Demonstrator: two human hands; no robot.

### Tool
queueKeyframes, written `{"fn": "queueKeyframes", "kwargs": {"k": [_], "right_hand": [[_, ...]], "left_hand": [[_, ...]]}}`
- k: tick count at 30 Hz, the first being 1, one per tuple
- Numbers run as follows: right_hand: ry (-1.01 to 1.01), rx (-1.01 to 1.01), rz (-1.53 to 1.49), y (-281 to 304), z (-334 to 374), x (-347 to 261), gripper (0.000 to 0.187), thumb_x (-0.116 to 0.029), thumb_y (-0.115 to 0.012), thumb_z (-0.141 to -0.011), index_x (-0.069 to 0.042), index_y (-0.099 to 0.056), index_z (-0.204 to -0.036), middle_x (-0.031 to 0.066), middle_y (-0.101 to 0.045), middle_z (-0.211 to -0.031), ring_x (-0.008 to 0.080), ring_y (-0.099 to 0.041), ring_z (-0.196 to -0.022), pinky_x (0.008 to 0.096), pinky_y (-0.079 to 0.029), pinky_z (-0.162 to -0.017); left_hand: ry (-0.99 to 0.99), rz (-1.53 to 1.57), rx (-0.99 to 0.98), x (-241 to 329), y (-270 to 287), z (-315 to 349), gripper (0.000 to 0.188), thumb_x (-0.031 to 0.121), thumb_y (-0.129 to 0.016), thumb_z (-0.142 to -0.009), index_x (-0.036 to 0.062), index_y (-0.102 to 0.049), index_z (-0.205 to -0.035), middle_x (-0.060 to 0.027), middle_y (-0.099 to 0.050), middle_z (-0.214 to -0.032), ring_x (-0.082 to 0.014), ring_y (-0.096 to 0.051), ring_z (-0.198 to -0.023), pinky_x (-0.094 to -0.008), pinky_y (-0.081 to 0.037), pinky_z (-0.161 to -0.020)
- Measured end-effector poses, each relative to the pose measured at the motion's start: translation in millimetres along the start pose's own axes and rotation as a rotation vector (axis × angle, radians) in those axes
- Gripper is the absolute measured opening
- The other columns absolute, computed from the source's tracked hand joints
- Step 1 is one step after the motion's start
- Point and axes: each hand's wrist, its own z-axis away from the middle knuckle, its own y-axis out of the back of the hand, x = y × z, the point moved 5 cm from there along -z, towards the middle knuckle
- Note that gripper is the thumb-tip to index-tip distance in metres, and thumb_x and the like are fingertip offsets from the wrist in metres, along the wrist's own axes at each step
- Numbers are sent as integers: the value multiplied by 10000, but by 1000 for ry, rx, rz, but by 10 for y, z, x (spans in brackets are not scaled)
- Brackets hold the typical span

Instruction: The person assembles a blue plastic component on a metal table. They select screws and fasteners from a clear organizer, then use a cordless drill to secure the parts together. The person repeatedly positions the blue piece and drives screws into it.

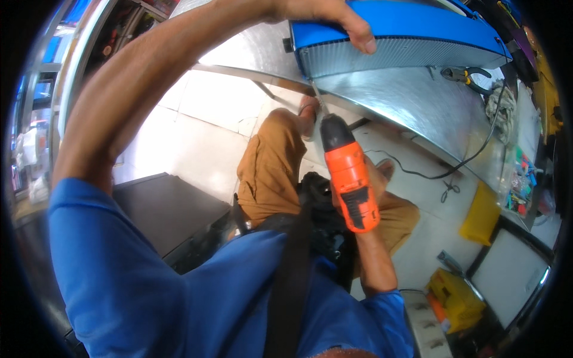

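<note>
A blue-cased appliance point(394, 27) with a ribbed, silvery side rests on the metal table at the top of the head view. My left hand point(343, 21) grips its left end, the thumb lying over the blue edge and the other fingers mostly out of sight. In my right hand point(373, 176) is an orange and black cordless drill point(351, 185), which hides most of the fingers. The drill points away from me, and its long thin bit point(318, 92) reaches the appliance's near left corner. Whether the tip sits in a screw is too small to tell.
On the metal table point(412, 98) lie pliers point(465, 77) and a crumpled cloth point(500, 110). A black cable point(444, 175) hangs over its edge. Scissors point(449, 190) and a yellow container point(455, 298) are lower right. A dark flat-topped box point(170, 209) stands at my left.
</note>
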Motion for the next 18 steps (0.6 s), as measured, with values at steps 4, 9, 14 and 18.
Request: {"fn": "queueKeyframes", "kwargs": {"k": [4,9,14,18], "right_hand": [[616,122,437,-52,-26,-464,202,-164,-759,-884,-11,-644,-948,64,-613,-808,184,-606,-666,340,-496,-590],[466,160,289,-67,10,-355,205,-73,-813,-794,1,-677,-929,91,-650,-805,252,-668,-647,339,-536,-577],[617,158,427,-53,-5,-406,170,-56,-759,-836,0,-660,-962,66,-625,-801,202,-624,-674,308,-503,-611],[481,131,329,-57,11,-338,207,-48,-792,-797,21,-674,-953,121,-658,-841,264,-672,-675,346,-542,-613]], "left_hand": [[36,41,-37,83,12,75,1082,458,-895,-654,-54,-456,-1501,-227,-632,-1304,-308,-633,-1181,-377,-527,-982],[-39,15,-11,-109,36,-67,1137,472,-889,-655,-55,-408,-1541,-255,-597,-1366,-331,-609,-1232,-405,-519,-1015],[-17,32,-30,-167,30,-91,1201,498,-891,-639,-25,-364,-1583,-277,-576,-1395,-373,-593,-1262,-428,-513,-1037],[-23,33,-24,-8,30,6,1195,499,-893,-636,-27,-375,-1576,-272,-584,-1383,-370,-601,-1243,-424,-517,-1020]]}}
